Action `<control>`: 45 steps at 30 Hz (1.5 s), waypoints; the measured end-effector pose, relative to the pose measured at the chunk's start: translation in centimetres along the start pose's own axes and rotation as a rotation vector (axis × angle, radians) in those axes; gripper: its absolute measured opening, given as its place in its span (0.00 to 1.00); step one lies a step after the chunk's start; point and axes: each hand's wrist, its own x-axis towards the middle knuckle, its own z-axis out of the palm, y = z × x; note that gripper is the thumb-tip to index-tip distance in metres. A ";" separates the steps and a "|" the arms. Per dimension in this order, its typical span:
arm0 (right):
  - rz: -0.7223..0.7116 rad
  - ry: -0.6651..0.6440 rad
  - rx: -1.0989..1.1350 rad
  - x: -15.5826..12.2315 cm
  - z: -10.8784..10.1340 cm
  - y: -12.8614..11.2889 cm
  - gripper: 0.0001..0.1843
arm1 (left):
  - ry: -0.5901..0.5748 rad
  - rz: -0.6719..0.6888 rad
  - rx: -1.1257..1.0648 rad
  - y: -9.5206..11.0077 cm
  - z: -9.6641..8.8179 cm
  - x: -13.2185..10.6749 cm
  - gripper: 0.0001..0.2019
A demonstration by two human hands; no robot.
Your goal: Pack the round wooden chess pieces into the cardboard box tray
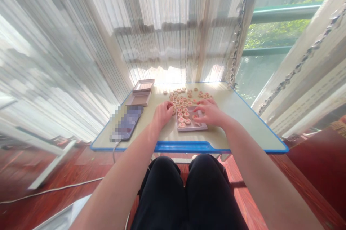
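Round wooden Chinese chess pieces with red characters stand in short rows in the left part of a shallow box. My left hand rests at the box's left side with curled fingers. Its fingertips meet loose chess pieces, and whether one is held is hidden. Over the right part of the box is my right hand, fingers spread and reaching left. Its lower fingertips touch a single chess piece inside the box. Behind both hands, many more chess pieces lie scattered.
A small table with a blue rim carries everything. At its left lie an opened box and a phone-like dark device with a cable. A blue groove runs along the front edge. Sheer curtains hang behind the table.
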 end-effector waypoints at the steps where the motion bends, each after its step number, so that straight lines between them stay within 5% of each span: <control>1: -0.013 0.001 0.005 0.0 0.0 0.0 0.15 | 0.002 0.003 -0.003 0.0 0.0 0.0 0.14; 12: -0.017 -0.009 0.024 -0.3 -0.2 -0.1 0.05 | -0.020 0.002 0.025 0.1 0.0 0.1 0.14; 24: -0.297 0.131 0.052 -0.6 0.0 -1.9 0.07 | -0.022 0.037 0.036 0.0 0.2 0.2 0.13; 45: -0.294 0.087 0.041 -0.6 0.4 -2.4 0.07 | -0.045 0.029 0.020 0.3 -0.1 0.0 0.13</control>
